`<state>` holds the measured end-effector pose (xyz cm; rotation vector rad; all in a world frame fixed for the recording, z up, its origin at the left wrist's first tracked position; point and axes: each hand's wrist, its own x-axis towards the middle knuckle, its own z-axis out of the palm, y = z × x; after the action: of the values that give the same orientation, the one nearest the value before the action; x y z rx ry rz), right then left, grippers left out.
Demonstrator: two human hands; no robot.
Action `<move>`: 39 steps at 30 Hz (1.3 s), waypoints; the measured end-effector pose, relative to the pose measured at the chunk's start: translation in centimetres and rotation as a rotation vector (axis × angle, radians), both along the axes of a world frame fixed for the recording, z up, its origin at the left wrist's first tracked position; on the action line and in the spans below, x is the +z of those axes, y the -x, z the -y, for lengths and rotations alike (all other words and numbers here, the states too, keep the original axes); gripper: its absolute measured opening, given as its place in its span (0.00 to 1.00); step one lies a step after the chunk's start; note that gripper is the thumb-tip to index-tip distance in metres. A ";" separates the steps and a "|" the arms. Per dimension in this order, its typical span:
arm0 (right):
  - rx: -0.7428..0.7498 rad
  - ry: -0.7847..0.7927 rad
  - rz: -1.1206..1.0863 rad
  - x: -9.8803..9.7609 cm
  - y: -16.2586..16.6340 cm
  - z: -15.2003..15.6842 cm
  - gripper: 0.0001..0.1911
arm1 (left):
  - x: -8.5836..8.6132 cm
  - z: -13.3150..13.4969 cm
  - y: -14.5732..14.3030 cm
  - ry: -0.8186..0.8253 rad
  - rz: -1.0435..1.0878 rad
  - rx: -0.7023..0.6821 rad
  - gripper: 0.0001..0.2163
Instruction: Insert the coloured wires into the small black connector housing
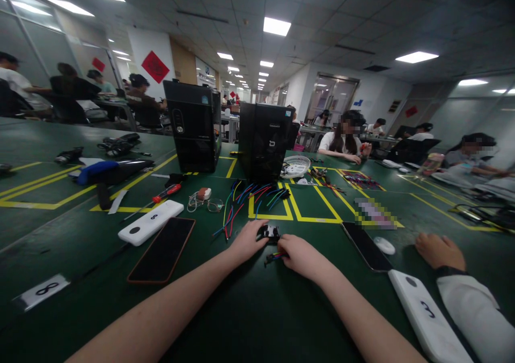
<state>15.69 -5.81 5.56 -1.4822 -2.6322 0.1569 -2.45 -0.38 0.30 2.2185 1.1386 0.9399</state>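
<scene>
Over the green table [237, 309], my left hand [248, 241] is closed around the left side of a small black part with a silvery top [271, 232]. My right hand [301, 253] is curled, its fingertips at the right edge of that part. From under the right hand pokes a short bundle of coloured wires [277, 256] with a dark end. The fingers hide the rest of that bundle. Just beyond both hands lie loose red, blue and green wires [231, 213].
Two black computer towers [263, 143] stand ahead. Left are a dark phone [163, 253], a white power bank [152, 222], a screwdriver [167, 193] and glasses [215, 205]. Right are another phone [367, 246], a white power bank [428, 312] and a co-worker's hand [440, 251].
</scene>
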 end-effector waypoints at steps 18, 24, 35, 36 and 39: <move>-0.116 -0.071 -0.279 -0.4 0.7 -0.6 0.14 | 0.0 -0.1 0.0 0.090 0.003 -0.053 0.28; -0.266 -0.121 -0.265 -1.1 -0.5 -2.0 0.14 | 0.7 0.4 0.1 0.101 -0.032 -0.110 0.29; -0.296 -0.153 -0.199 -1.2 -0.3 -1.9 0.08 | 1.0 0.7 0.1 0.076 -0.045 -0.137 0.28; -0.301 -0.143 -0.200 -1.2 -0.3 -1.9 0.09 | 1.0 0.7 0.1 0.076 -0.046 -0.138 0.28; -0.315 -0.114 -0.197 -1.2 -0.3 -2.0 0.10 | 1.2 0.7 0.1 0.065 -0.052 -0.145 0.25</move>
<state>16.03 -3.80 4.40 -1.7186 -2.1864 0.1145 -2.53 -1.09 1.47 2.2507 1.0001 0.7795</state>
